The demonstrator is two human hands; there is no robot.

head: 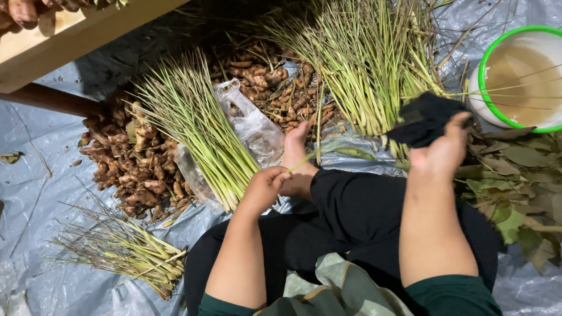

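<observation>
Two hands work mid-frame: the left hand (264,186) pinches a lemongrass stalk (304,157) by its base for sorting, the right hand (443,153) clutches a black cloth (424,119).

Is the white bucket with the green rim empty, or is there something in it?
Not empty. The white bucket stands upright and holds cloudy, brownish water, whose surface shows inside the green rim. A few thin grass stalks lie across its top.

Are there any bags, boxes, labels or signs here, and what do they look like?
Clear plastic bag: crumpled and see-through, lying between the lemongrass bundle and the pile of brown roots.
Bucket: top right, round, white with a green rim, murky liquid inside.
No labels, signs or screens show.
</observation>
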